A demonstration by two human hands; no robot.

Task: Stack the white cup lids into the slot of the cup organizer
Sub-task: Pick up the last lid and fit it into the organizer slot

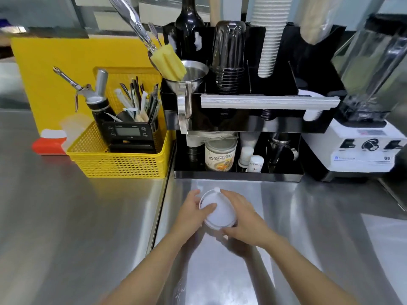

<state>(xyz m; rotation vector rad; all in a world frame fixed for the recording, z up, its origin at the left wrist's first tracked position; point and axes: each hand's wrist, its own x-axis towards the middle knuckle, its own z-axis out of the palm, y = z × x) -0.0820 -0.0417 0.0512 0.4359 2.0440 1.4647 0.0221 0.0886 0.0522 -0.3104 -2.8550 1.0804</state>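
Observation:
A small stack of white cup lids (218,213) is held low over the steel counter, in front of the black cup organizer (312,122). My left hand (193,213) grips the stack's left rim, thumb lying across the top lid. My right hand (241,219) wraps the right and near side. A small tab sticks up at the stack's far edge. At the organizer's right end, a slot holds more white lids (311,94), partly hidden behind a grey bar (266,101). How many lids I hold is hidden.
The organizer holds dark cups (229,60), white paper cups (271,40) and a steel funnel (189,78); jars stand on its lower shelf. A white blender (365,137) is at the right. A yellow basket (119,159) with a scale and straws sits left.

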